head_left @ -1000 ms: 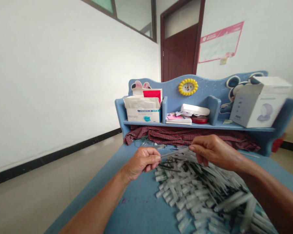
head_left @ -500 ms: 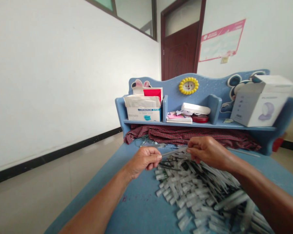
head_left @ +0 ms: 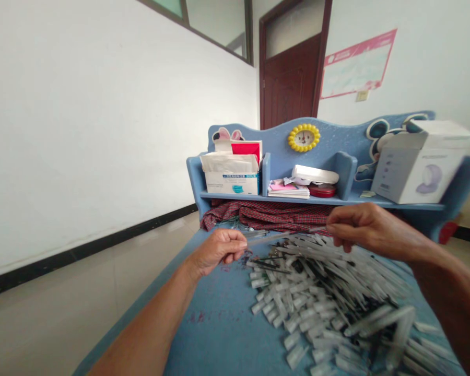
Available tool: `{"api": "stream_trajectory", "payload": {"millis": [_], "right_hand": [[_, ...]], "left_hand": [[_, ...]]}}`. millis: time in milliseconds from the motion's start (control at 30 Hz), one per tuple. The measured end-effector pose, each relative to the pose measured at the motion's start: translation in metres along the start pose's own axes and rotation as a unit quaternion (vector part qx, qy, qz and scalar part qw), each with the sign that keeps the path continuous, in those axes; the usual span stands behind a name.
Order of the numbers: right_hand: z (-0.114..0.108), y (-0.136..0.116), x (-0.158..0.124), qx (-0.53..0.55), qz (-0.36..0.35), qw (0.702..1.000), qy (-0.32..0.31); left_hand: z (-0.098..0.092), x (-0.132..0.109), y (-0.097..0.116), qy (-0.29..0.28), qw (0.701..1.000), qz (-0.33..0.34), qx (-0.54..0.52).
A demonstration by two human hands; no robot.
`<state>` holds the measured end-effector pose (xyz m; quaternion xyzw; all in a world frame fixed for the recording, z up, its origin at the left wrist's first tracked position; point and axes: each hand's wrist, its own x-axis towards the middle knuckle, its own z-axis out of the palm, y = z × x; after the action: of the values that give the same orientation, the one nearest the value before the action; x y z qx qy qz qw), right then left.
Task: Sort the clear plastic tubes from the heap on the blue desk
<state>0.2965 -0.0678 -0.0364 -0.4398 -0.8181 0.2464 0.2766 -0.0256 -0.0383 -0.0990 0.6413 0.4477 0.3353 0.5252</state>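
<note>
My left hand is closed in a pinch on the left end of a clear pen barrel. My right hand is pinched on a thin dark refill that runs out of the barrel's right end. Both hands hover above the blue desk. Below and to the right lies a large heap of clear pen barrels, caps and dark refills.
A red plaid cloth lies under the desk's blue shelf. On the shelf stand a box of masks, papers, a red tin and a white carton. A yellow clock hangs on the backboard. A brown door is behind.
My hands have moved apart: the right hand went up and to the right, the left slightly left. The refill now shows between the barrel and my right hand.
</note>
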Motion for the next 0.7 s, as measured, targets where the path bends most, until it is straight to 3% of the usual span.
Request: {"api": "stream_trajectory", "payload": {"millis": [133, 233, 300, 533, 700], "right_hand": [[-0.022, 0.003, -0.011, -0.041, 0.025, 0.996, 0.073], [-0.018, 0.000, -0.011, -0.105, 0.036, 0.993, 0.029], [-0.008, -0.002, -0.007, -0.161, 0.016, 0.987, -0.009], [0.011, 0.000, 0.002, -0.251, -0.024, 0.963, -0.092], [0.016, -0.013, 0.000, -0.223, -0.032, 0.973, -0.052]], "left_hand": [[-0.021, 0.003, -0.002, 0.075, 0.997, -0.004, 0.008], [-0.027, 0.006, -0.004, 0.145, 0.989, -0.012, 0.004], [-0.024, 0.007, -0.004, 0.159, 0.987, -0.012, 0.003], [0.019, 0.002, 0.004, 0.061, 0.998, 0.006, 0.020], [0.045, -0.005, 0.009, 0.013, 0.999, 0.030, 0.027]]}}
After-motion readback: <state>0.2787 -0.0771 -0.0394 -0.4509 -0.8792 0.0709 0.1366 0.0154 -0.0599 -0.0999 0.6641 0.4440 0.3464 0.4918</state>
